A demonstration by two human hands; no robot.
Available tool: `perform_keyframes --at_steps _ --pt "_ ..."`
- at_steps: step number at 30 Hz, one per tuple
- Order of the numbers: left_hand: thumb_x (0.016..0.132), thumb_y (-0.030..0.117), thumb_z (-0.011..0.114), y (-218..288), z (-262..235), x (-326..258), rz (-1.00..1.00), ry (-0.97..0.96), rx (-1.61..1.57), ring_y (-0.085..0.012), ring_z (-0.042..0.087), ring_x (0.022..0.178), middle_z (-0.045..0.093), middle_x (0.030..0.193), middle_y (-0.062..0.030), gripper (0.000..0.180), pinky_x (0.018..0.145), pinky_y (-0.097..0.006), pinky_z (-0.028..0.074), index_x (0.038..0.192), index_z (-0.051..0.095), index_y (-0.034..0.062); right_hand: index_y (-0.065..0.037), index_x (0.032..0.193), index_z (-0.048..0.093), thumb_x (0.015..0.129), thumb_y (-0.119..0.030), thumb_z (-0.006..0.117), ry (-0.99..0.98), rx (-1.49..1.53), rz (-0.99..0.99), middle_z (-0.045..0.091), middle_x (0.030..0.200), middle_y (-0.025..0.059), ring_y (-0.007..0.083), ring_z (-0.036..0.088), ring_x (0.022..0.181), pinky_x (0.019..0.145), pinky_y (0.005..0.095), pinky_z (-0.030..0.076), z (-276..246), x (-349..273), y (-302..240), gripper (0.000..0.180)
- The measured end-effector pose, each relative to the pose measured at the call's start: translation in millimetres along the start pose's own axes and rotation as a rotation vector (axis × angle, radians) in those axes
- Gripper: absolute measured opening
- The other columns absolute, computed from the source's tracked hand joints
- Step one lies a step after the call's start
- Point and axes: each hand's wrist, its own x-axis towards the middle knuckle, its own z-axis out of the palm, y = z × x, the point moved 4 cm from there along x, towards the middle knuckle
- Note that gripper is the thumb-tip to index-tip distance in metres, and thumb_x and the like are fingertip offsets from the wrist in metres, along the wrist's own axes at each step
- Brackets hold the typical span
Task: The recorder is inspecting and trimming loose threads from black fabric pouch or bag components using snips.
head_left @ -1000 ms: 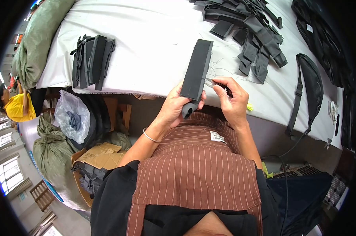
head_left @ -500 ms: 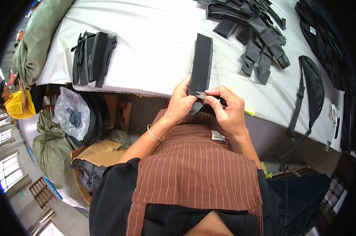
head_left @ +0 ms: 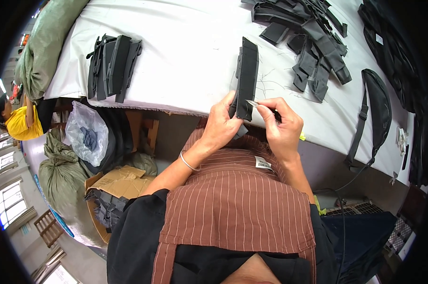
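Observation:
My left hand (head_left: 219, 124) is closed on the near end of a long black fabric strip (head_left: 247, 75), which stretches away from me over the table's front edge. A small dark flap hangs below that grip. In my right hand (head_left: 283, 127) is a pair of thread snips (head_left: 253, 103), pinched between thumb and fingers. Their pointed metal blades meet the strip's right edge close to its near end; the handle is mostly hidden in my palm. Loose dark threads lie on the table to the right of the strip.
The white-covered table (head_left: 176, 61) bears a stack of black strips (head_left: 110, 66) at left and a jumbled heap (head_left: 313, 47) at far right. A black waist bag (head_left: 378, 109) lies rightmost. Below left are a cardboard box (head_left: 114, 184), sacks and a plastic bag (head_left: 87, 132). Another person (head_left: 27, 123) is far left.
The strip has turned in my left hand, showing its folded side, and shifted slightly right. My right hand has moved right with the snips, whose blades now meet the strip's right edge.

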Motion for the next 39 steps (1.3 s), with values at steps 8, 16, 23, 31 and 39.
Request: perform_keyframes --at_steps 8,16,23,31,39 --pt "0.082 0.002 0.060 4 1 2 0.050 0.011 -0.092 -0.0087 0.050 0.078 0.058 0.081 -0.0032 0.014 0.068 -0.026 0.046 0.096 0.056 -0.0013 -0.006 0.086 0.067 0.078 -0.011 0.073 -0.181 0.071 -0.076 0.066 0.073 0.0056 0.0188 0.063 0.062 0.055 0.0283 0.046 5 -8 -3 0.011" --pt "0.079 0.000 0.058 1 0 0 0.057 0.036 -0.011 -0.0092 0.049 0.076 0.058 0.078 -0.0057 0.014 0.066 -0.027 0.046 0.093 0.055 -0.0020 -0.007 0.085 0.067 0.079 -0.010 0.072 -0.149 0.049 -0.087 0.066 0.070 0.0048 0.0188 0.063 0.061 0.054 0.0286 0.046 3 -6 -8 0.009" --pt "0.077 -0.001 0.057 1 0 -1 0.017 0.038 0.010 -0.0094 0.048 0.073 0.057 0.073 -0.0064 0.013 0.063 -0.028 0.045 0.090 0.053 -0.0015 -0.006 0.083 0.068 0.079 -0.009 0.071 -0.115 0.096 -0.075 0.066 0.069 0.0051 0.0176 0.063 0.059 0.054 0.0283 0.046 0 -5 -11 0.006" --pt "0.083 0.002 0.061 9 -3 -2 0.142 0.064 0.050 -0.0094 0.052 0.079 0.060 0.089 -0.0047 0.019 0.068 -0.027 0.048 0.100 0.054 -0.0022 -0.007 0.102 0.067 0.067 -0.002 0.074 -0.203 0.123 -0.139 0.064 0.113 0.0087 0.0233 0.068 0.087 0.072 0.0305 0.054 3 3 -9 0.036" --pt "0.094 0.012 0.058 47 -27 -11 0.139 -0.173 0.147 -0.0177 0.053 0.102 0.055 0.113 -0.0085 0.030 0.090 -0.031 0.044 0.122 0.050 0.0039 0.001 0.088 0.068 0.088 -0.008 0.068 -0.084 0.412 0.099 0.067 0.070 0.0020 0.0018 0.051 0.066 0.057 0.0186 0.040 -7 38 -8 0.009"
